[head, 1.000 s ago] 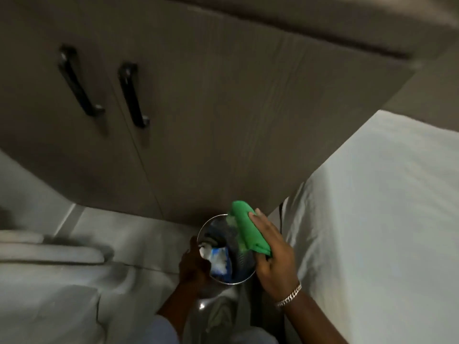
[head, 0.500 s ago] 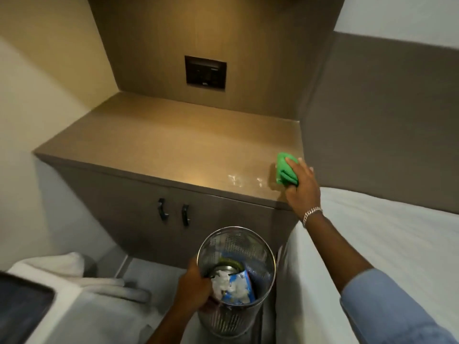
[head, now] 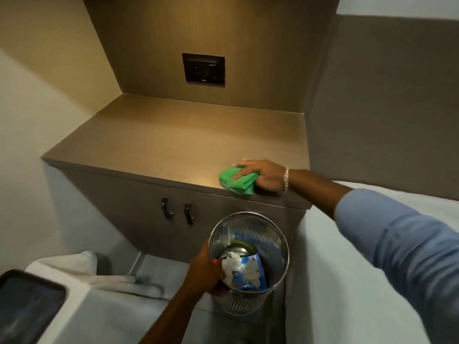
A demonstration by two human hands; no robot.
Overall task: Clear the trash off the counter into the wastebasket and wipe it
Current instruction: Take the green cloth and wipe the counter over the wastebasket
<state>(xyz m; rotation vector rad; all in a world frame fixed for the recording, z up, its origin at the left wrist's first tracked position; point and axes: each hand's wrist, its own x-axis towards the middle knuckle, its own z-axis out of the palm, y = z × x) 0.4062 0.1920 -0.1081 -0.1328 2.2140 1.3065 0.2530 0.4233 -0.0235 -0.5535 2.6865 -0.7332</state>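
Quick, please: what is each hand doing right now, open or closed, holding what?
Left hand: closed on the wastebasket rim.
Right hand: closed on the green cloth, pressed on the counter.

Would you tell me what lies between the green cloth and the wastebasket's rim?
In the head view, only the counter's front edge and plain cabinet face.

I see the bench (head: 173,135) top bare across its left, middle and back, so a hand could sweep there freely. It is boxed in by the back panel with its dark switch plate (head: 203,68) and by the brown wall (head: 372,95) on the right. My right hand (head: 263,176) and the green cloth (head: 236,182) take up the front right corner. Below, the wastebasket (head: 278,234) fills the gap between cabinet doors (head: 139,207) and bed (head: 335,281); its mouth is part blocked by wrappers (head: 244,271) and my left hand (head: 205,270) on the rim.
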